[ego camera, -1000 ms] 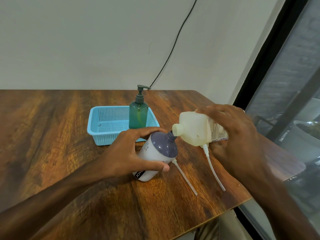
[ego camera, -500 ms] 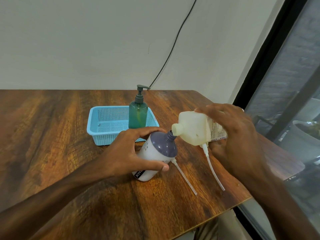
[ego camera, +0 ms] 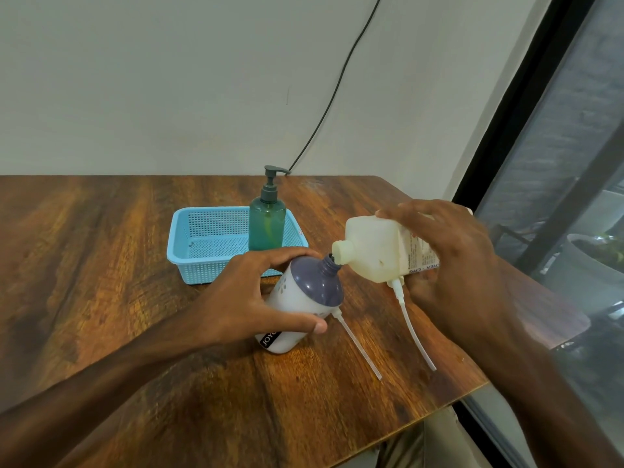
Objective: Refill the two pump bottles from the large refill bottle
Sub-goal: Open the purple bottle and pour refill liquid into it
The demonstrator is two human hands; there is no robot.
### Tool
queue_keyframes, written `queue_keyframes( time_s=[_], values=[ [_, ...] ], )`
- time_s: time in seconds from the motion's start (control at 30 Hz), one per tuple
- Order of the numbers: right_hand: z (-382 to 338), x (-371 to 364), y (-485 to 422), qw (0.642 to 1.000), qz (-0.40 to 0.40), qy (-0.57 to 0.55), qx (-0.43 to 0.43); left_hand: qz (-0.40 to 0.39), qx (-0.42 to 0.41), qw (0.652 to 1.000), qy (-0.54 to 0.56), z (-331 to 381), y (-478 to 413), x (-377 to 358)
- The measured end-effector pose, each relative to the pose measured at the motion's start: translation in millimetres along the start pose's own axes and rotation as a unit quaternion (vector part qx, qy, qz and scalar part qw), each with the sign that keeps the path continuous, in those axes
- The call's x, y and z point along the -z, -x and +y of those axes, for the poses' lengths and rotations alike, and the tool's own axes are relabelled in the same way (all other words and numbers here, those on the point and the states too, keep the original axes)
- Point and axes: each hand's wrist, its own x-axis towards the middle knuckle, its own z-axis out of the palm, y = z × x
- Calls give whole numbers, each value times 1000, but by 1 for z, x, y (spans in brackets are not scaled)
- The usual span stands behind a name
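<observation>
My left hand grips a white pump bottle with a purple shoulder, tilted to the right with its open neck up. My right hand holds the large cream refill bottle on its side, its spout touching the purple bottle's neck. Two white pump tubes show on the table: one pokes out from behind the purple bottle, the other hangs below the refill bottle. A green pump bottle with its pump on stands upright in the blue basket.
The wooden table ends close on the right and front right. A black cable runs down the wall behind. A dark-framed window stands to the right.
</observation>
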Motion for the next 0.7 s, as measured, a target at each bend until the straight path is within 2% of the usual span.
queue_keyframes(
  time_s=[0.7],
  values=[
    [1, 0, -2, 1000, -1, 11, 9, 1, -3, 1000, -6, 1, 0, 0]
  ],
)
